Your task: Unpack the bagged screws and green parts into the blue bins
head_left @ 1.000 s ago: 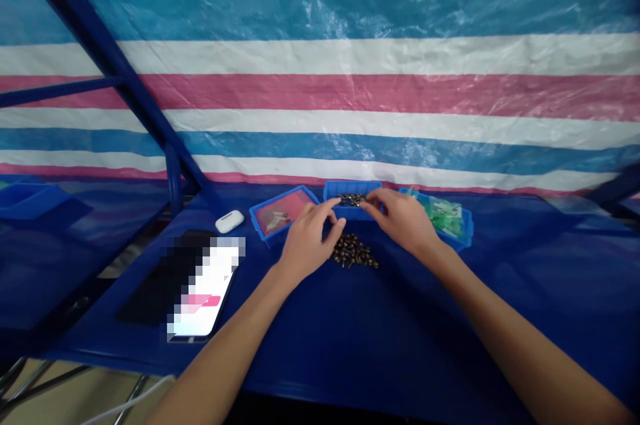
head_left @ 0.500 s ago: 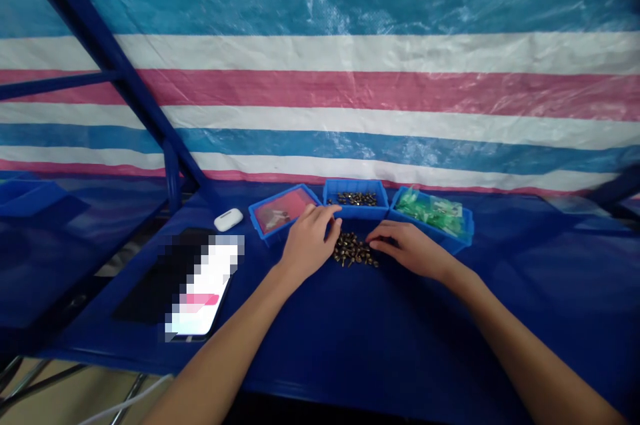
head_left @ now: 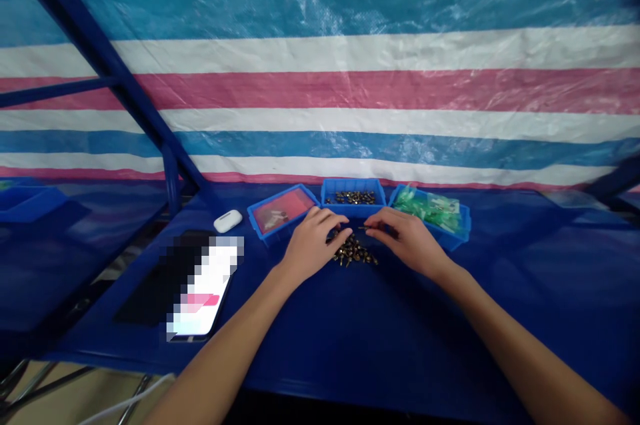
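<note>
The heap of screws (head_left: 355, 252) lies on the worktop (head_left: 390, 345) between the two hands, just in front of the middle box (head_left: 355, 210), which holds more of the same. The left hand (head_left: 315, 237) is nearer the heap, its fingers curved by the heap's left edge; thumb and forefinger stand a little apart, and nothing is clearly seen between them. The right hand (head_left: 400, 238) pinches one small screw (head_left: 363, 228) beyond the heap's right side; its long axis runs roughly sideways, its free end toward the left hand.

A box with a red bottom (head_left: 280, 233) sits left of the middle one, a box of green packets (head_left: 453, 238) right. A phone (head_left: 210, 292) and a white case (head_left: 228, 220) lie farther left; a striped sheet (head_left: 350, 88) hangs behind.
</note>
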Demonstrator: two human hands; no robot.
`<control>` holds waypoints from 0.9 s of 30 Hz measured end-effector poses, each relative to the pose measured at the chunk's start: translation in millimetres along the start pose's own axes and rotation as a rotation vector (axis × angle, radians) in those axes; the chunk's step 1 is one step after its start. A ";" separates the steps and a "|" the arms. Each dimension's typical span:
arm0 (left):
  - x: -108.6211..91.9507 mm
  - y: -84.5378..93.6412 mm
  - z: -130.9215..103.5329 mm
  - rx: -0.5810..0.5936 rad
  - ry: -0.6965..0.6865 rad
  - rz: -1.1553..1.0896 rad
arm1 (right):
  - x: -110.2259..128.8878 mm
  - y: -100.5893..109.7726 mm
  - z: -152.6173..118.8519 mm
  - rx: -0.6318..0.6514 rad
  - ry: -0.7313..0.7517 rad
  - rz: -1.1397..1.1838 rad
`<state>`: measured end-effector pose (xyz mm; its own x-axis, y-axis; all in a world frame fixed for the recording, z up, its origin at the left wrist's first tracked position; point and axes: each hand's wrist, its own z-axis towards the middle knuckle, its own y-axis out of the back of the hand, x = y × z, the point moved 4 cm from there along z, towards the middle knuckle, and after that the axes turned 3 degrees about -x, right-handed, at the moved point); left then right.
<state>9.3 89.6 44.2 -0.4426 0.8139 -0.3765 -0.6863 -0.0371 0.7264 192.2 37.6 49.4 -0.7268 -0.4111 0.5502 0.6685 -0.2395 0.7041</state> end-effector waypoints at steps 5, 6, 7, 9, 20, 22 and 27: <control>-4.2 -7.6 -1.7 0.101 -0.071 -0.051 | 14.2 -11.4 -2.7 0.022 0.059 0.031; -4.1 -8.8 -2.0 0.110 -0.078 -0.058 | 15.0 -13.4 -3.1 0.022 0.063 0.033; -3.7 -9.8 -2.3 0.117 -0.081 -0.066 | 15.3 -15.1 -3.5 0.024 0.066 0.031; -2.4 -10.8 -2.6 0.116 -0.077 -0.079 | 14.2 -17.1 -4.0 0.023 0.069 0.007; -1.5 -11.5 -1.4 0.145 -0.045 -0.175 | 17.2 -20.7 -10.5 -0.006 0.262 -0.214; -1.7 -10.1 -0.4 0.150 -0.030 -0.203 | 20.1 -20.4 -11.0 -0.023 0.301 -0.234; 0.2 -6.3 2.1 0.160 0.078 -0.339 | 23.1 -19.3 -12.5 -0.063 0.348 -0.219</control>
<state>14.8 91.3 40.7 -0.2528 0.7174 -0.6492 -0.7055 0.3225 0.6311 164.5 21.7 42.9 -0.7635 -0.6148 0.1978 0.5198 -0.4032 0.7532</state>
